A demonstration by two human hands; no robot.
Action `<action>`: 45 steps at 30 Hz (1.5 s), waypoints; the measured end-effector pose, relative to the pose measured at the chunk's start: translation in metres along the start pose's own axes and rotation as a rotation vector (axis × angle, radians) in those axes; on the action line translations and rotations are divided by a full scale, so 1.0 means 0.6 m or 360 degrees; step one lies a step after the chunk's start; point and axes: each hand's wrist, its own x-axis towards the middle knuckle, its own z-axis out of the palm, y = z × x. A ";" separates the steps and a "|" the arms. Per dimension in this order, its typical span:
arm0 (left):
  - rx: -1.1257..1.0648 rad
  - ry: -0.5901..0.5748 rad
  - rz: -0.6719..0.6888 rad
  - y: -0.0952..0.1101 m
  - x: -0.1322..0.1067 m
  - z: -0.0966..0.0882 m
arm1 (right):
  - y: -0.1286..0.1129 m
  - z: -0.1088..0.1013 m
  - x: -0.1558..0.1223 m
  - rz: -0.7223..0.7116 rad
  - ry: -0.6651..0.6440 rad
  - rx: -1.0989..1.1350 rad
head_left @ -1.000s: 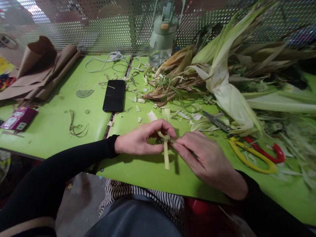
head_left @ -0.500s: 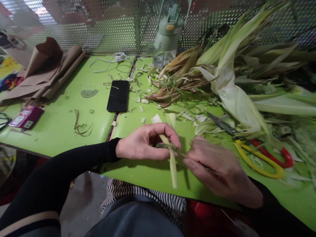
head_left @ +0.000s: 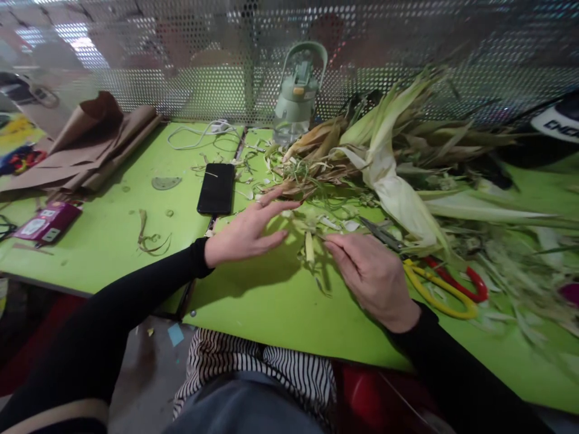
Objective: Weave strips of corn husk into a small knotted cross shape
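Observation:
My left hand [head_left: 248,228] hovers over the green table [head_left: 271,301] with fingers stretched out toward the corn husk pile [head_left: 389,150], holding nothing. My right hand [head_left: 368,274] has its fingers pinched together on a knotted husk strip [head_left: 310,246], whose pale end hangs just above the tabletop. Cut husk scraps [head_left: 316,220] lie scattered under and beyond both hands.
Scissors with yellow and red handles [head_left: 446,286] lie right of my right hand. A black phone [head_left: 216,188] rests left of the scraps, a green water bottle [head_left: 296,90] stands at the back. Brown paper [head_left: 85,144], a white cable [head_left: 199,132] and a magenta packet [head_left: 45,220] occupy the left side.
My left hand let go of the husk strip, opened and reached forward. The right hand kept hold of the strip. The view tilted up.

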 end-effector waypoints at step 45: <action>-0.0540 -0.0574 -0.0410 0.031 0.006 -0.007 | -0.005 0.002 0.036 -0.0061 -0.0375 0.0240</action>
